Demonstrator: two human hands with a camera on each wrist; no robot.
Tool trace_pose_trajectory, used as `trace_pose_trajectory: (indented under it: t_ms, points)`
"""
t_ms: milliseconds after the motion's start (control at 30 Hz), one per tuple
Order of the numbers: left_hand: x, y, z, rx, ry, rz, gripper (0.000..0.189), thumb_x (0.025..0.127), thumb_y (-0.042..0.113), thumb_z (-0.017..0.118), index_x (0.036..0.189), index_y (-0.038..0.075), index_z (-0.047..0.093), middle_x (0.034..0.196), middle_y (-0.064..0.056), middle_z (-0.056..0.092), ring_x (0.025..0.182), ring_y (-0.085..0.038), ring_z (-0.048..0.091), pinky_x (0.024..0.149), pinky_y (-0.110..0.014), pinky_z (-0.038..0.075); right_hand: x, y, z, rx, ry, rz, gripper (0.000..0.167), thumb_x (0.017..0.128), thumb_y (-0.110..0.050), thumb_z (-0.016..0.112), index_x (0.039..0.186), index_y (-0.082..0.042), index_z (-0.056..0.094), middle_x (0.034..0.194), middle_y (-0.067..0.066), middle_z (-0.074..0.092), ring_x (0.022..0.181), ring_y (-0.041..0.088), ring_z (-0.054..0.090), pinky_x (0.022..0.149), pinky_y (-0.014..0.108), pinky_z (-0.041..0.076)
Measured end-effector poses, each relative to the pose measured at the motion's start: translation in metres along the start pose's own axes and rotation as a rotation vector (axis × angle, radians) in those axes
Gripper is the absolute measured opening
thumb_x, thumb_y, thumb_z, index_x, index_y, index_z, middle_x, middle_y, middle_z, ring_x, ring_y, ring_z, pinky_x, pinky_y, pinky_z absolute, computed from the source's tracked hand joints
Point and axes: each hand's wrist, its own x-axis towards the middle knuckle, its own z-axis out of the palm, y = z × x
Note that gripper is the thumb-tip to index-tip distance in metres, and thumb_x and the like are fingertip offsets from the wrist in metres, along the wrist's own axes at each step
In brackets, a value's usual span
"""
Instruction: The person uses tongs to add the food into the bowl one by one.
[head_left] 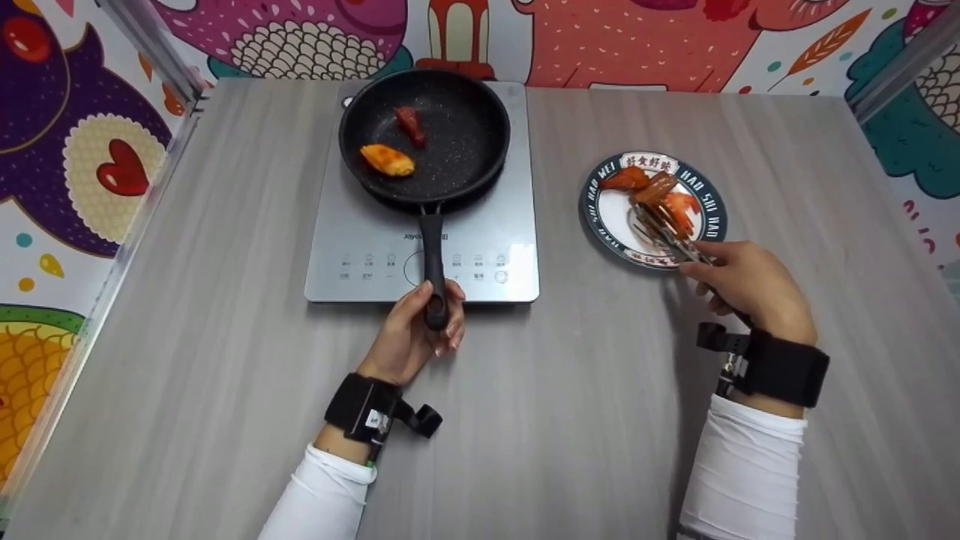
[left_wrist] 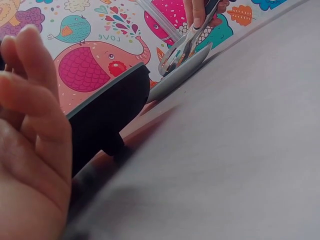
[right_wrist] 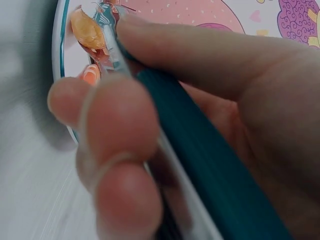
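Note:
My left hand (head_left: 405, 341) holds the black handle (head_left: 433, 251) of a frying pan (head_left: 469, 142), thumb on top and fingers around it. Inside the pan lie a dark red piece of food (head_left: 410, 126) and a yellow-orange one (head_left: 387, 160), which looks like a chicken wing. With my right hand (head_left: 757, 285) I grip metal tongs (head_left: 684, 246), whose dark handle (right_wrist: 200, 150) shows close up in the right wrist view. The tongs' tips are at several reddish-brown food pieces (head_left: 628, 178) on a plate (head_left: 589, 217); whether they pinch one I cannot tell.
Under the pan is a silver induction cooker (head_left: 360, 232) with a touch panel at its front. The plate stands to the cooker's right on the grey wood-grain table (head_left: 570, 420). Cartoon-printed walls (head_left: 637, 45) border the back and sides.

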Motion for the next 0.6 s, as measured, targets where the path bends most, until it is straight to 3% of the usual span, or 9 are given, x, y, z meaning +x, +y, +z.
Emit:
trace_pose_trajectory:
  t_ms: [367, 600]
  points:
    - [0.0004, -0.0008, -0.0019, 0.038, -0.002, 0.014, 0.036, 0.094, 0.036, 0.037, 0.103, 0.004, 0.051, 0.065, -0.003, 0.05, 0.055, -0.017, 0.05, 0.04, -0.027, 0.028, 0.0047, -0.0069, 0.0056, 0.001, 0.042, -0.046, 0.052, 0.089, -0.039, 0.051, 0.129, -0.006, 0.046, 0.075, 0.014, 0.06, 0.053, 0.019, 0.055, 0.048, 0.031, 0.047]
    - [0.0002, -0.0005, -0.0004, 0.03, 0.021, 0.0, 0.038, 0.093, 0.038, 0.039, 0.103, 0.003, 0.051, 0.064, -0.004, 0.05, 0.055, -0.018, 0.05, 0.04, -0.026, 0.03, 0.0043, -0.0049, 0.0053, 0.034, 0.0, -0.08, 0.049, 0.091, -0.037, 0.05, 0.129, -0.006, 0.046, 0.078, 0.016, 0.06, 0.054, 0.018, 0.055, 0.048, 0.03, 0.048]
